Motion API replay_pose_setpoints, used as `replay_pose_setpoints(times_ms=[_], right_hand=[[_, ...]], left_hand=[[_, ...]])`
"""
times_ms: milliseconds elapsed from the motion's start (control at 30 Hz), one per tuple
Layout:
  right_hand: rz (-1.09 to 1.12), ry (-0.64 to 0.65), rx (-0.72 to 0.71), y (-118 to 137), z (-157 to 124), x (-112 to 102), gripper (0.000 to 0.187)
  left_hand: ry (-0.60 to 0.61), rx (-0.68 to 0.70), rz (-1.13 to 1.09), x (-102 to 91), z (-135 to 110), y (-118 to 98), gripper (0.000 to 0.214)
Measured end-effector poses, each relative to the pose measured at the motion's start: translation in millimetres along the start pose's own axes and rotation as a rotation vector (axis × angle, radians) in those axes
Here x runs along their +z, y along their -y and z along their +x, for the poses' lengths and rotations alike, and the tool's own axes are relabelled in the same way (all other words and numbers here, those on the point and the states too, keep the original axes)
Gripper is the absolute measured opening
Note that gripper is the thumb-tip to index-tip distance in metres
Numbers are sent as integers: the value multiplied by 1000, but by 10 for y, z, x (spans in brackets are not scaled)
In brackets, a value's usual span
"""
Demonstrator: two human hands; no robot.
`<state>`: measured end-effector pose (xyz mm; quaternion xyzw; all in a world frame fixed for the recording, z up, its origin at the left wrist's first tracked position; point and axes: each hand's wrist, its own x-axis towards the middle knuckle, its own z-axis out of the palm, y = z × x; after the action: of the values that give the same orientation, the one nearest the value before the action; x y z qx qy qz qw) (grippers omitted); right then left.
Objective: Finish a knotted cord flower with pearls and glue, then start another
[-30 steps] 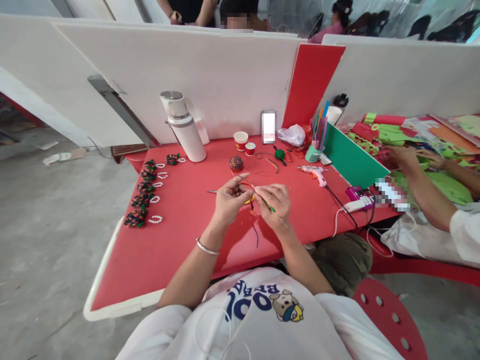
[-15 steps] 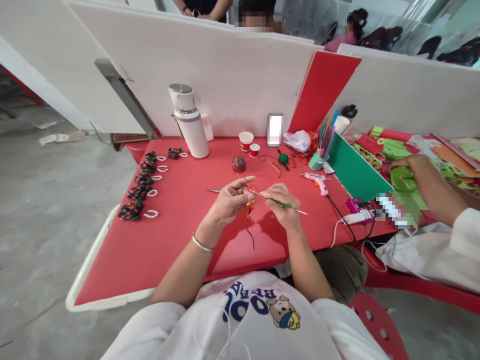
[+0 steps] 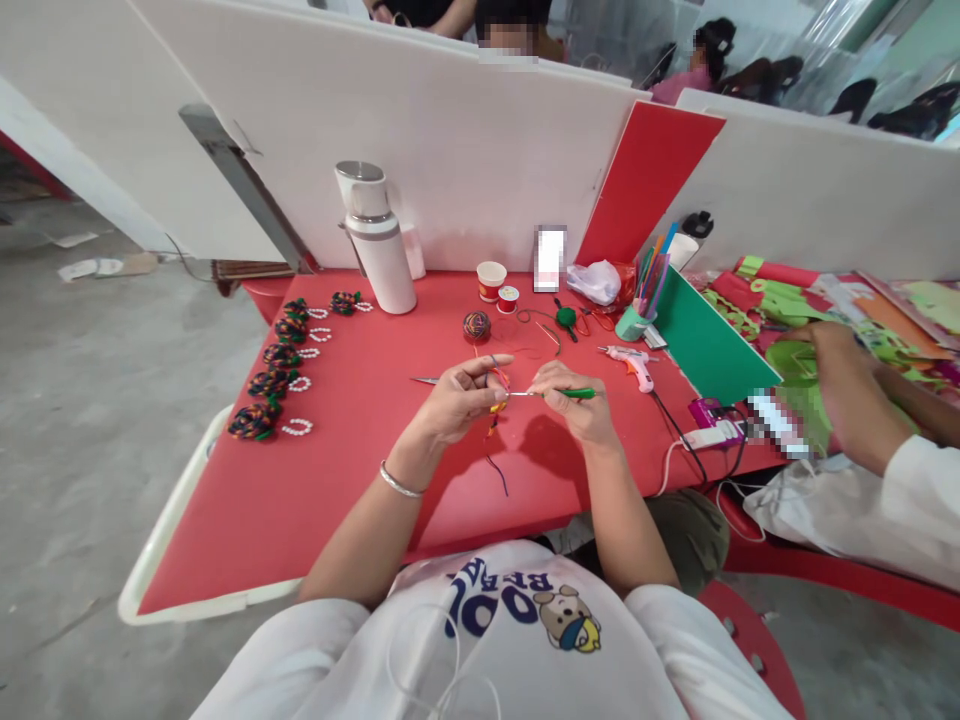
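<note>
My left hand (image 3: 459,398) pinches a small strip of multicoloured yarn (image 3: 496,408), with a strand looped over its raised index finger. A dark yarn tail hangs below it. Closed around a crochet hook with a green handle (image 3: 577,393), my right hand (image 3: 571,400) points the metal shaft left, its tip at the yarn by my left fingers. Behind my hands rests a multicoloured yarn ball (image 3: 476,326), from which a strand runs toward my left hand. Partly hidden behind my left hand, a pointed metal blade (image 3: 424,380) lies on the red table (image 3: 360,500).
Several dark yarn pieces (image 3: 255,420) with bead loops (image 3: 297,427) line the left side. At the back stand a white flask (image 3: 381,260), a paper cup (image 3: 491,282) and a phone (image 3: 550,260). A pink glue gun (image 3: 632,367) lies right; beyond a green divider (image 3: 712,340) a co-worker's hand (image 3: 832,350) handles green material.
My right hand has turned the crochet hook, so its green handle now points right and its metal shaft left toward the yarn. My left hand stays nearly in place.
</note>
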<state>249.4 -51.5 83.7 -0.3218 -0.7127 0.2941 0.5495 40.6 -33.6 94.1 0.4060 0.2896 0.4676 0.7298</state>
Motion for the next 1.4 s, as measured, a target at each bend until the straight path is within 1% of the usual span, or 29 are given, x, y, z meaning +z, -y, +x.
replay_pose_setpoints(times_ms=[67, 167, 267, 333, 433, 500, 533, 667, 733, 833, 933, 1000, 1067, 1133, 1233, 1300, 1400], right_hand=[[-57, -91, -3, -23, -32, 151, 25], [-245, -239, -62, -11, -76, 348, 20], [-405, -307, -151, 14, -105, 433, 14], [-496, -320, -196, 11, -122, 455, 12], [-591, -377, -220, -20, -145, 481, 12], [-571, -390, -216, -41, -145, 476, 13], [-529, -371, -207, -48, -138, 457, 14], [-280, -186, -183, -53, -65, 269, 16], [-224, -105, -160, -46, -20, 138, 15], [-199, -10, -93, -33, 34, -36, 17], [-156, 60, -41, -37, 65, -152, 18], [-99, 83, -17, -62, 70, -192, 18], [-16, 73, 5, -111, 58, -191, 19], [61, 35, 29, -176, 28, -133, 23], [107, -62, 57, -261, -40, 69, 31], [63, -163, 50, -278, -86, 241, 31], [-103, -295, 16, -240, -124, 430, 25]], left_hand=[[-37, 58, 36, 37, 6, 50, 59], [-133, 190, 119, 99, 6, 113, 64], [-226, 282, 204, 151, -4, 144, 66], [-247, 294, 203, 179, -5, 155, 67], [-193, 236, 77, 193, 14, 160, 68], [-133, 155, -24, 173, 30, 143, 67], [-106, 111, -60, 152, 36, 126, 65], [-21, -29, -104, 32, 37, 28, 58], [-1, -58, -93, -23, 33, -13, 55], [5, -76, -75, -72, 34, -39, 49], [10, -97, -68, -86, 44, -39, 46], [22, -110, -69, -90, 52, -40, 45], [38, -118, -73, -90, 59, -42, 43], [48, -118, -74, -81, 66, -33, 42], [17, -83, -65, -32, 81, 29, 46], [-30, -24, -44, 20, 94, 100, 52], [-86, 59, 9, 87, 105, 193, 57]])
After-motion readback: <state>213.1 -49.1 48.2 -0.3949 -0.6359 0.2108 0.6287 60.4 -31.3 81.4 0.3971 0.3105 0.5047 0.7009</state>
